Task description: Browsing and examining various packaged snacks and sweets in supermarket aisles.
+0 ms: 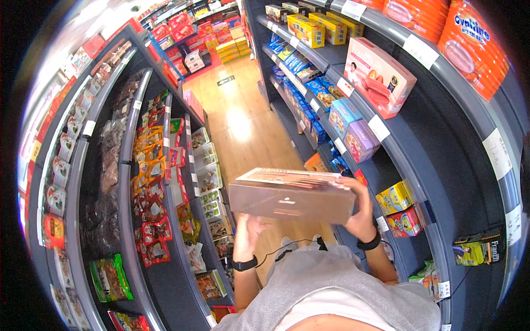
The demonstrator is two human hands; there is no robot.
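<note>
A flat brown carton (pixel 291 203) is held up in front of my body, over the aisle. My right hand (pixel 360 212) grips its right end, with the fingers over the top corner. At the lower left end of the carton is my left hand (pixel 251 234), its thumb showing below the edge and its other fingers hidden behind. The carton's lighter printed top face is tilted partly into view. Nearest my right hand are a yellow box (pixel 395 198) and a red box (pixel 404 222) on the right-hand shelf.
Dark shelving with price tags curves along both sides. On the right stand a pink carton (pixel 378 77), purple boxes (pixel 359 140) and large orange bags (pixel 473 49). Bagged snacks (pixel 152 165) fill the left shelves. Wooden floor (pixel 226 107) runs ahead to stacked red and yellow boxes (pixel 229 41).
</note>
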